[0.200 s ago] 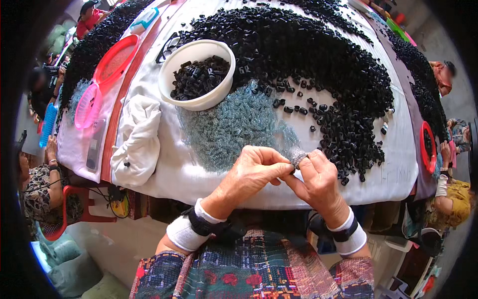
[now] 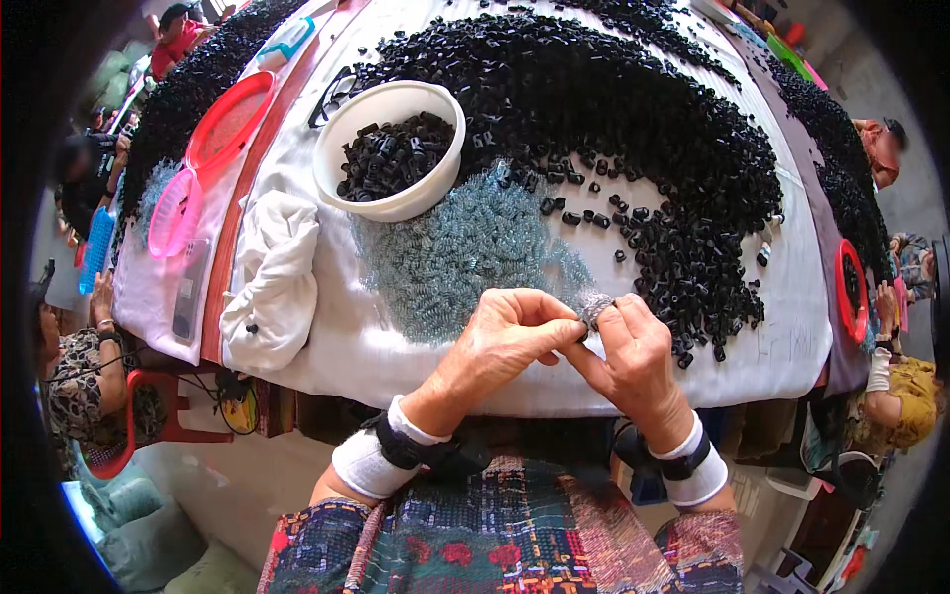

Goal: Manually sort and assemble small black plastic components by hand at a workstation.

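My left hand (image 2: 500, 332) and my right hand (image 2: 633, 351) meet over the front of the white-covered table, thumbs and fingers pinched together. Between the fingertips a small black plastic part (image 2: 582, 336) shows, mostly hidden by them. A greyish, mesh-like patch (image 2: 598, 308) sits by the right index finger; whether it is a finger wrap or springs, I cannot tell. Just beyond my hands lies a heap of small metal springs (image 2: 455, 262). A white bowl (image 2: 332, 188) of black plastic parts stands at its far left edge.
A large pile of black parts (image 2: 614, 94) covers the far and right table. Left of the springs lies a crumpled white cloth (image 2: 272, 277). Pink (image 2: 175, 213) and red baskets (image 2: 203, 148) sit on the neighbouring table. Several people work at both sides; a red stool (image 2: 148, 426) stands lower left.
Almost nothing differs. My fingertips have shifted very slightly around the small black part, and both hands remain pinched together in the same place.
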Available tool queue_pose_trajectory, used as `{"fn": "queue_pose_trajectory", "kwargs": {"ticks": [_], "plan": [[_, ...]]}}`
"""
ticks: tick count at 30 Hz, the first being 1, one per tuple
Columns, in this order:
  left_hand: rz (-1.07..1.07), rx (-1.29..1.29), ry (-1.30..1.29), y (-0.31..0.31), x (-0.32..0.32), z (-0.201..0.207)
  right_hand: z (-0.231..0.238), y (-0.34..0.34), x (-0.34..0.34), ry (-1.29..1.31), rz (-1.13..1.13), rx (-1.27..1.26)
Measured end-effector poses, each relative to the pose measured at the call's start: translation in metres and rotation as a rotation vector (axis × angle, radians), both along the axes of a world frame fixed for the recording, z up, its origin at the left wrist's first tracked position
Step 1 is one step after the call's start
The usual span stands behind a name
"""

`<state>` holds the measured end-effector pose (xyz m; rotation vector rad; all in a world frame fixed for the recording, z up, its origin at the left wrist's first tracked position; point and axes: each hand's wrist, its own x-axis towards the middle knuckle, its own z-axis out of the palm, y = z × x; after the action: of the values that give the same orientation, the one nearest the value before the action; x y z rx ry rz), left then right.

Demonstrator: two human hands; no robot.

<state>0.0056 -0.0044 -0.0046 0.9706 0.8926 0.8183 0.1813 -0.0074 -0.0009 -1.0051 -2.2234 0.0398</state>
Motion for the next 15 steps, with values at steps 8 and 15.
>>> {"fn": "queue_pose_trajectory", "kwargs": {"ticks": [8, 15], "plan": [[0.007, -0.039, -0.066, -0.0020, -0.0012, -0.0019, 0.0057, -0.0023, -0.0043, 0.108, 0.025, -0.143], [-0.017, -0.032, -0.117, -0.0019, -0.0027, -0.0024, 0.0050, -0.0058, -0.0009, 0.424, 0.005, -0.462]]}}
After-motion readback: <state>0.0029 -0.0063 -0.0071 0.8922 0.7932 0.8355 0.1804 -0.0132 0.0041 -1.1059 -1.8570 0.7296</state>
